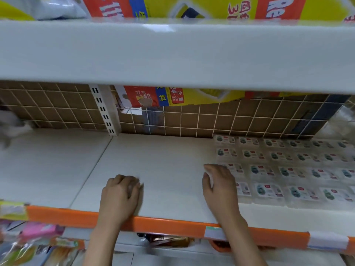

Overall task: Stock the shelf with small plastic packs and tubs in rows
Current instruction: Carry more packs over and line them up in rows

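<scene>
At centre right, the right hand (219, 184) lies with relaxed fingers on the left edge of the packs (284, 169), apparently nudging them. At lower centre, the left hand (122, 191) is curled on the bare shelf (153, 160); whether it holds anything I cannot tell. Rows fill the right side; the centre and left seem still unstocked.

packs (284, 166): rows, shelf (153, 160) right | hands: left of packs
</scene>
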Motion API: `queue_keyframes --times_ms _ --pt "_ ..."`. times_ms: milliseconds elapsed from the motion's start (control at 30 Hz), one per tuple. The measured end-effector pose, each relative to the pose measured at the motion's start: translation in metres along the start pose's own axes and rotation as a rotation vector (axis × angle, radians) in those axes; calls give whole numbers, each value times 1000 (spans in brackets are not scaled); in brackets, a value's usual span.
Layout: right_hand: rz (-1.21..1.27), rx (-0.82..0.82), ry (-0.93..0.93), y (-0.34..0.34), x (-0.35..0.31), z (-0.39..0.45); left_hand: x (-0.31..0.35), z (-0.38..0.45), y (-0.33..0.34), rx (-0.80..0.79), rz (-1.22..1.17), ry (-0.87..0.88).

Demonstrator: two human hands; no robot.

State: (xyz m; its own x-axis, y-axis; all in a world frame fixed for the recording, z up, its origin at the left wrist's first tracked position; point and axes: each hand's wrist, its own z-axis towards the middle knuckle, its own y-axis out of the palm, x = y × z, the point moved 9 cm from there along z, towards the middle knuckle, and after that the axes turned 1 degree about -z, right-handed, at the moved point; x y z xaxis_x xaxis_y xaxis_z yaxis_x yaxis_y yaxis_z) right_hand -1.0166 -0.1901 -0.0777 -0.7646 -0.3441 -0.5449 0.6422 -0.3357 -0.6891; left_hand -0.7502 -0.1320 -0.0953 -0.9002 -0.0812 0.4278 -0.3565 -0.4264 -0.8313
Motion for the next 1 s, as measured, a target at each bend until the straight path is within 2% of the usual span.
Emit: queue_keyframes --times_ms 200,467,600,767,1000 --pt "-29 -9 -23 50 -52 3 -65 21 -15 -43 16 -2" --pt "10 -136 5 151 -170 -8 -199 47 -84 -37 33 -36" --pt "8 -173 -1 181 -204 -20 -247 51 -103 -43 51 -45" --pt "-15 -185 40 189 -211 -25 -258 53 -101 -82 19 -44" --pt "-39 -185 83 185 -198 -29 -229 55 -87 -106 4 42"
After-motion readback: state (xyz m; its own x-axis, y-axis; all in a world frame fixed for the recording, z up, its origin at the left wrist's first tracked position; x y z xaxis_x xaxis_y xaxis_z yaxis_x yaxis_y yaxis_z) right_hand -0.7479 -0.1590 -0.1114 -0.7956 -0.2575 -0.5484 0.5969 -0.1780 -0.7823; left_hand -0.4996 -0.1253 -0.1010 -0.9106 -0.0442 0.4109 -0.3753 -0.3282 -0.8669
